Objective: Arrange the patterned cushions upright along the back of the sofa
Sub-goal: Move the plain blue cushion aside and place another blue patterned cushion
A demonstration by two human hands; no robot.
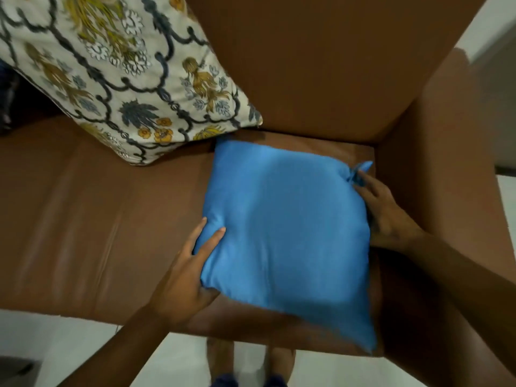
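A plain blue cushion [284, 233] lies tilted over the right end of the brown sofa seat [92, 219], its near corner hanging past the seat's front edge. My left hand [184, 277] grips its lower left edge, fingers on top. My right hand [388, 216] holds its right edge close to a knotted corner, beside the sofa's armrest [446, 163]. A cream cushion with a blue and yellow floral pattern [117, 71] leans upright against the sofa back [321, 60] at the upper left, just above the blue cushion.
The armrest walls in the right side. A dark object [7, 104] shows at the far left edge behind the patterned cushion. A pale floor [69, 342] and my feet [251, 361] lie below the seat's front edge.
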